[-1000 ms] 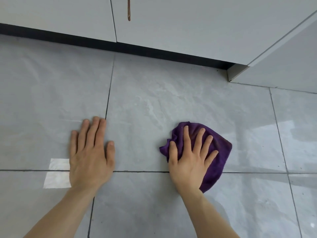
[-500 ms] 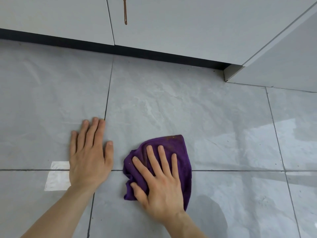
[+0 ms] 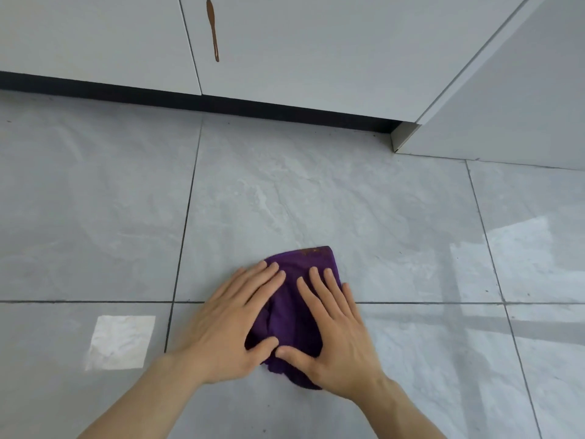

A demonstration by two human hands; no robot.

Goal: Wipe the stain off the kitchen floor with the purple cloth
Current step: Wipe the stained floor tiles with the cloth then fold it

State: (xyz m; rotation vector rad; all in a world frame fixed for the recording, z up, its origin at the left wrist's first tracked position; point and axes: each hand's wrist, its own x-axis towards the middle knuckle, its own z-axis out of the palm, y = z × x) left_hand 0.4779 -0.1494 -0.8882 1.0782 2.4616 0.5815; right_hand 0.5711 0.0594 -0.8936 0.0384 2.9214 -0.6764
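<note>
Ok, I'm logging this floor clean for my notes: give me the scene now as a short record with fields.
cloth: purple, bunched on the floor, brown smear on far edge
left hand: flat on cloth
right hand: flat on cloth
floor: grey tiles, no stain visible around the cloth
cabinet: brown drip on door
paper: white square left of the hands
</note>
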